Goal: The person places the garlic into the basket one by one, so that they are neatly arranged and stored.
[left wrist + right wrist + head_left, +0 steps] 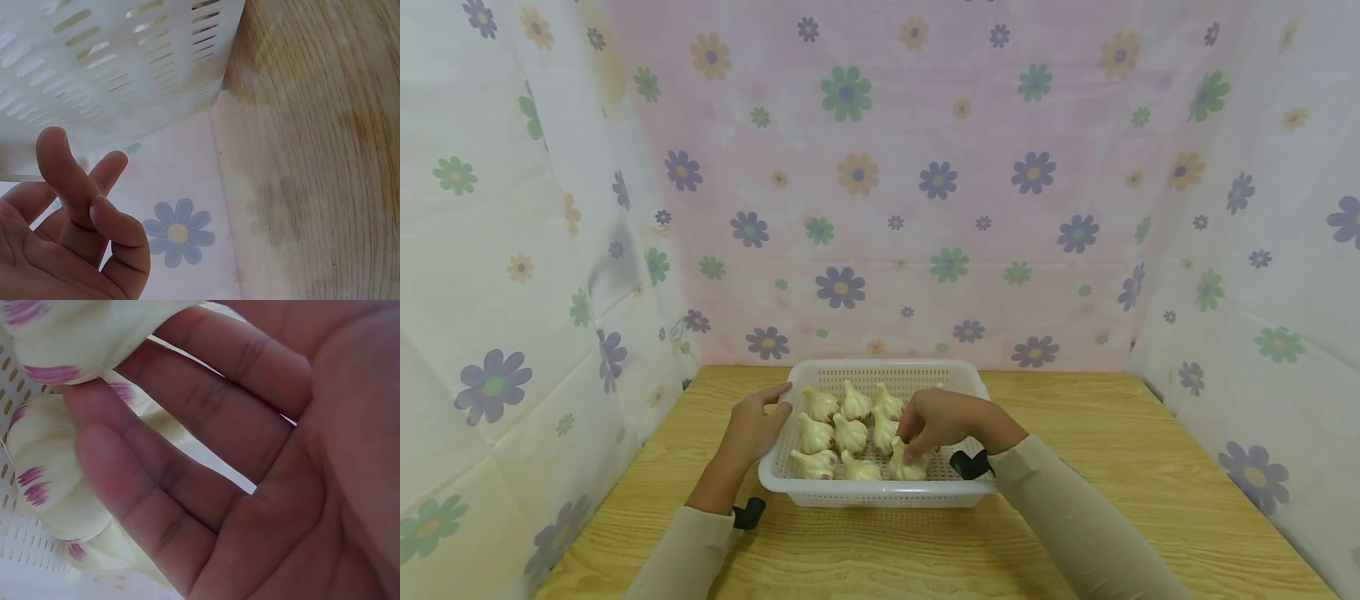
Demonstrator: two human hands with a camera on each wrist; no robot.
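Observation:
In the head view, my right hand (942, 419) reaches into a white plastic basket (887, 493) and pinches a garlic bulb (908, 467) at the front right of the rows. The right wrist view has this purple-streaked garlic bulb (81, 337) at the fingertips, while the other fingers (156, 500) stretch past more bulbs. My left hand (756, 427) holds the basket's left rim. Seen from below in the left wrist view, its fingers (62, 169) bend beside the slotted basket wall (125, 69). Several more garlic bulbs (851, 435) sit in rows; the right hand hides part of them.
Beneath the basket is a wood-grain table (1060, 417). Flower-print cloth (880, 167) hangs behind it and along both sides. Black wrist straps or mounts show at the left wrist (748, 513) and right wrist (972, 464).

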